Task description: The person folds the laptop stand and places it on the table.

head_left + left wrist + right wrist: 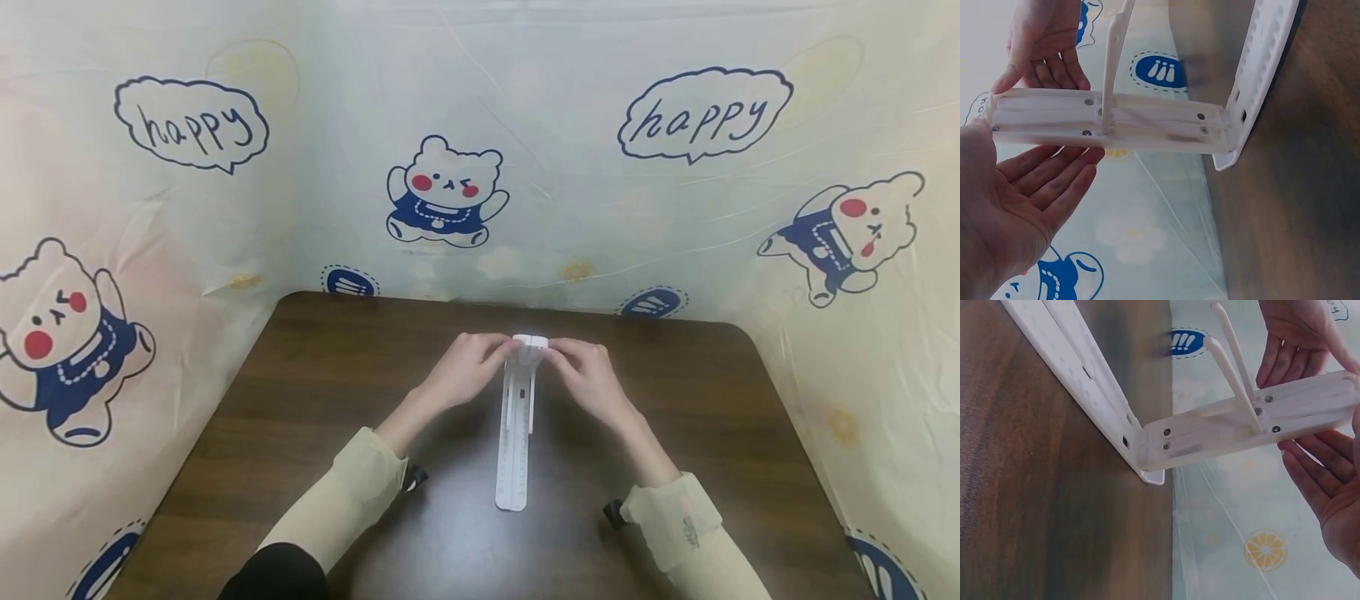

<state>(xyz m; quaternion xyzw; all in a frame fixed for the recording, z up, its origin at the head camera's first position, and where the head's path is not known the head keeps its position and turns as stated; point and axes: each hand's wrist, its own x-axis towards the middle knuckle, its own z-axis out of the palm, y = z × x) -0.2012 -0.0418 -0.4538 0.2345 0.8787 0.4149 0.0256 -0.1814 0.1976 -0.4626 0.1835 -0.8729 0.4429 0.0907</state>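
A white plastic folding stand (513,471) is on the brown table, its long notched base pointing toward me. From the base's far end rises a panel (1154,119) with small screws on its face. Two slim prop legs (1232,378) stick out from that panel's middle, angled toward me. My left hand (467,368) holds the panel's top at its left edge, thumb at the end and fingers alongside. On the opposite edge my right hand (591,377) grips the top in the same way. The fingers (1316,481) are stretched along the panel's side in the right wrist view.
The dark wooden table (300,400) has rounded far corners. A pale cloth (562,208) printed with bears and "happy" bubbles hangs behind it and along both sides. Black wrist straps (615,514) show below my sleeves.
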